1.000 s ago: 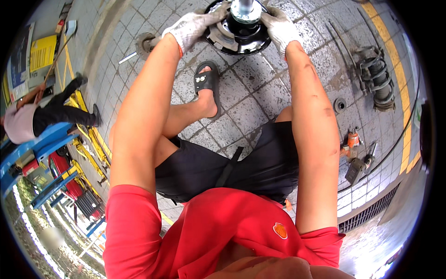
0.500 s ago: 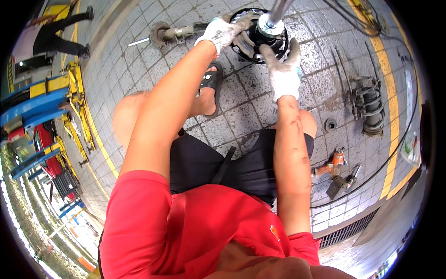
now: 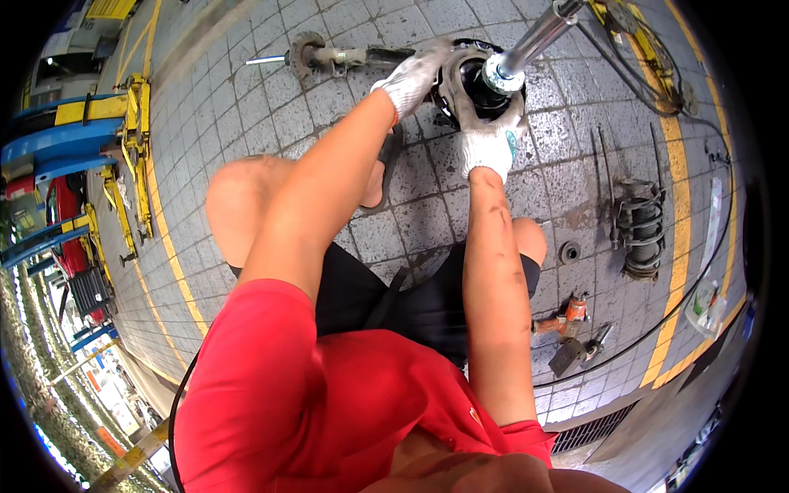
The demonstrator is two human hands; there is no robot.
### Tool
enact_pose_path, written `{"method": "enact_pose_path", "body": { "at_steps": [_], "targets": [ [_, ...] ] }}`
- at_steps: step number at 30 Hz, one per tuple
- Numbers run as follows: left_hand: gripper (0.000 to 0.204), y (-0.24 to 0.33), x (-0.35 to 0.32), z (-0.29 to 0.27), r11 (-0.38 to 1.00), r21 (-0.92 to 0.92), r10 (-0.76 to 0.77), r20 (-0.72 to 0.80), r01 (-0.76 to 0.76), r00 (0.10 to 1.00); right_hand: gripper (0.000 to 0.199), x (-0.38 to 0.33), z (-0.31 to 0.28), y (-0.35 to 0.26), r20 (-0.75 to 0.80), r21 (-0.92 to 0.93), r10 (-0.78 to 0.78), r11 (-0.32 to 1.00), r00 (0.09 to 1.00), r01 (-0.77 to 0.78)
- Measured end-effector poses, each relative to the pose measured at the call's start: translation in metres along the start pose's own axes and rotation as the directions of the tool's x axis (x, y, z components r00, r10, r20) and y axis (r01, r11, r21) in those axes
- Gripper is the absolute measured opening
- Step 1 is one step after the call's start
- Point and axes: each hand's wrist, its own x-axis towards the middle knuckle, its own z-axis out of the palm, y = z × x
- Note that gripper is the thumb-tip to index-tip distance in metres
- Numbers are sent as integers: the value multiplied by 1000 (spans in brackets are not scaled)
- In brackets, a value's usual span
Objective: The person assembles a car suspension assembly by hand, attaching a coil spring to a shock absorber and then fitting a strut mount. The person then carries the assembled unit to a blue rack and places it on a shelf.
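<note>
We grip the round strut mount (image 3: 472, 82) with both gloved hands, left hand (image 3: 408, 80) and right hand (image 3: 491, 146) closed on its rim; next, we judge, calls for steadying it around the shiny rod (image 3: 534, 41).

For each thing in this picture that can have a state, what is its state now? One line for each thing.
Left hand: gloved, gripping the rim of the round metal part.
Right hand: gloved, gripping the near side of the round metal part.
Round metal part: on the tiled floor, between both hands.
Shiny metal rod: stands up out of that part, tilted.
Coil spring: clamped in a compressor, lying on the floor.
Orange power tool: lying on the floor, untouched.
</note>
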Motion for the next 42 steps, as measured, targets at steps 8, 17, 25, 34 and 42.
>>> {"method": "enact_pose_path", "body": {
  "at_steps": [8,17,25,34,42],
  "targets": [
    [32,-74,-21,17,489,-831,-58,272,265,961,107,0,5,24,46,-25,-88,996,995,90],
    [34,-80,-36,34,701,-708,93,-18,-78,996,104,-4,6,24,32,-119,-158,980,987,161],
    [42,-64,-38,41,386,-922,-3,35,34,999,98,0,24,39,-148,-60,-336,942,930,331],
    [29,-69,-31,52,390,-920,-8,26,27,1000,28,-12,23,23,13,5,-569,822,822,569],
    [35,-74,-31,48,458,-889,41,50,26,998,44,-4,0,-21,508,-304,-542,615,670,728]
  ]
}}
